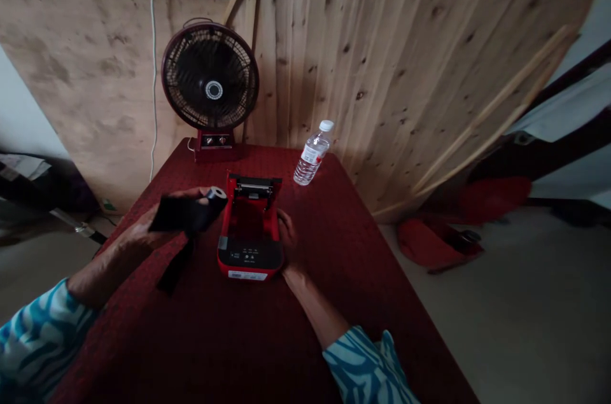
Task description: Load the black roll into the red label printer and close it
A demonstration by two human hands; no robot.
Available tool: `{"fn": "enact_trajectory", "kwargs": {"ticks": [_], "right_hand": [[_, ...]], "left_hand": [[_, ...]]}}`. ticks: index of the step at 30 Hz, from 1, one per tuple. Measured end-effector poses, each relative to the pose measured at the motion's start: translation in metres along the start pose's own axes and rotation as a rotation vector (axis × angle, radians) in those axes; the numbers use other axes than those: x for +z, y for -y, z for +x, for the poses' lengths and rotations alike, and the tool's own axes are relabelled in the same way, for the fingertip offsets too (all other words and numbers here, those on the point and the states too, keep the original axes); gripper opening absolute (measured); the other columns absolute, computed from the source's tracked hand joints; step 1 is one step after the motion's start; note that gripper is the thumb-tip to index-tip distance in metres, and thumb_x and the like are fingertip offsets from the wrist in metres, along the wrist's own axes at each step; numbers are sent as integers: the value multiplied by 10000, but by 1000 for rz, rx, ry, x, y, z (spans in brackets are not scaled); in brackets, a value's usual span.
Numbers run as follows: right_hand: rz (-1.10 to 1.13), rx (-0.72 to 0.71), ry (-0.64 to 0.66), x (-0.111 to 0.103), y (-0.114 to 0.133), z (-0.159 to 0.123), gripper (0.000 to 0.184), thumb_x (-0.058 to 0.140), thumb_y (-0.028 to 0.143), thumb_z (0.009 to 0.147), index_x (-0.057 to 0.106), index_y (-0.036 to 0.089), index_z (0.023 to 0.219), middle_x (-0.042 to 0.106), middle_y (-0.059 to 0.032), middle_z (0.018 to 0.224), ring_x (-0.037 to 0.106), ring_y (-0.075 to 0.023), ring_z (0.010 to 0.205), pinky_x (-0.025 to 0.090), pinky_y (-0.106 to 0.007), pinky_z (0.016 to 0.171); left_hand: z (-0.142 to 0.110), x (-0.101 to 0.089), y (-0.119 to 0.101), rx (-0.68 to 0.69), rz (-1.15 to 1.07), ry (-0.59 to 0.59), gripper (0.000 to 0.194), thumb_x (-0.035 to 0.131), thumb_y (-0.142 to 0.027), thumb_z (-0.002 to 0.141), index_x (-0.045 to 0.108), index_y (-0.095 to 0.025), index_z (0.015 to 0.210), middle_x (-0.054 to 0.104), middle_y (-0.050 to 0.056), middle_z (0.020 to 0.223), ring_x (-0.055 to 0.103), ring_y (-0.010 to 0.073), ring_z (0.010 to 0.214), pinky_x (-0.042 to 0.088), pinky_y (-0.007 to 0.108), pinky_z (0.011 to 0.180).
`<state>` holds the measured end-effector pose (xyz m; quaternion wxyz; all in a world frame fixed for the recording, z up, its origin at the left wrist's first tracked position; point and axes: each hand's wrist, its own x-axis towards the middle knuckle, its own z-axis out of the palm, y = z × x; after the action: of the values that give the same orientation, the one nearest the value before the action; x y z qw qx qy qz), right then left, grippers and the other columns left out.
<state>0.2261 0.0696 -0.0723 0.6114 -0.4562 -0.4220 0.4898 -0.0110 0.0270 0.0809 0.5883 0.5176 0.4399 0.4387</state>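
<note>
A small red and black printer [251, 257] stands on the table with its lid raised, so its inside shows. My left hand [155, 216] is closed on a roll of black ribbon [191, 214], held just left of the printer. The roll's pale end with a hole in its core points toward the printer, and a loose black strip [175, 267] hangs below. My right hand [289, 242] lies against the printer's right side, its fingers curled round the edge and partly hidden behind it.
On the dark red table [329, 251], a dark red fan [210, 79] stands at the back left. A clear water bottle [311, 156] with a white cap is behind the printer to the right. A wooden wall [363, 73] rises behind. An orange-red bag [432, 245] lies on the floor at right.
</note>
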Motion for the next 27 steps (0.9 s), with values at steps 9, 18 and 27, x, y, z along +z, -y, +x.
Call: {"fn": "enact_trajectory", "kwargs": {"ticks": [9, 18, 27], "right_hand": [[47, -27, 19, 4, 1, -1, 339, 557, 424, 809, 665, 238, 1071, 715, -42, 1124, 630, -219, 1068, 470, -383, 966], [57, -5, 52, 5, 9, -3, 331, 543, 422, 830, 654, 230, 1076, 702, -51, 1120, 626, -225, 1069, 466, -397, 974], [10, -3, 41, 3, 12, -4, 316, 534, 413, 831, 648, 234, 1065, 700, -50, 1131, 621, -218, 1074, 474, -387, 969]], "left_hand": [[14, 52, -6, -85, 463, 339, 426, 599, -399, 891, 601, -225, 1279, 719, 45, 1068, 663, 204, 927, 510, 271, 751], [13, 49, 6, -176, 62, 376, 441, 642, -454, 876, 658, -167, 1210, 735, 69, 970, 671, 194, 842, 512, 267, 740], [11, 49, 12, -229, -72, 360, 466, 724, -520, 788, 706, -176, 1102, 733, 48, 898, 671, 170, 796, 523, 278, 759]]}}
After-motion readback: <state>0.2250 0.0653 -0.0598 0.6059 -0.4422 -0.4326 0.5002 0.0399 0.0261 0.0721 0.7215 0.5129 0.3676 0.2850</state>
